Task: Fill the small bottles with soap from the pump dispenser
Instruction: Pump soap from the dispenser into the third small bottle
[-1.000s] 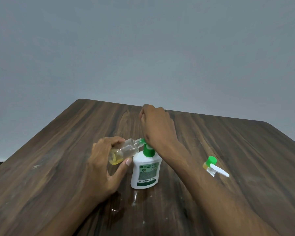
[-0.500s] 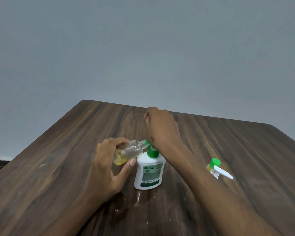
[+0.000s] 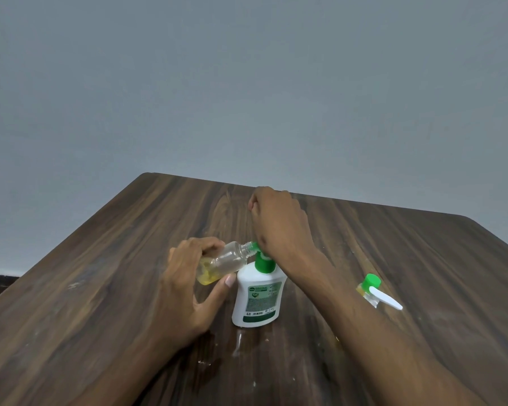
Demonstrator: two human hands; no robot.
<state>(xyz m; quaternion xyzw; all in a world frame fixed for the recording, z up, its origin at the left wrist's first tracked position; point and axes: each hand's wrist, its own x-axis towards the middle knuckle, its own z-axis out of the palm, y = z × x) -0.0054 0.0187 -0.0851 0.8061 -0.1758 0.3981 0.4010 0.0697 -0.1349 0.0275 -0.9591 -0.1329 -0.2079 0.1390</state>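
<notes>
A white pump dispenser (image 3: 257, 297) with a green pump head stands on the wooden table (image 3: 100, 288). My left hand (image 3: 185, 285) grips a small clear bottle (image 3: 222, 263), tilted on its side with yellow soap pooled at its base. Its open neck sits at the green nozzle. My right hand (image 3: 279, 227) rests on top of the pump head with the heel of the palm, fingers curled loosely and holding nothing. The pump top is hidden under that hand.
A second small bottle (image 3: 371, 290) with a green cap and a white spray lever lies on the table at the right, beyond my right forearm. Wet smears and drips (image 3: 238, 344) mark the wood in front of the dispenser. A grey wall stands behind the table.
The hands, dispenser and small bottle keep the same arrangement. My right hand has lifted slightly on the pump head between frames; the view has shifted a little.
</notes>
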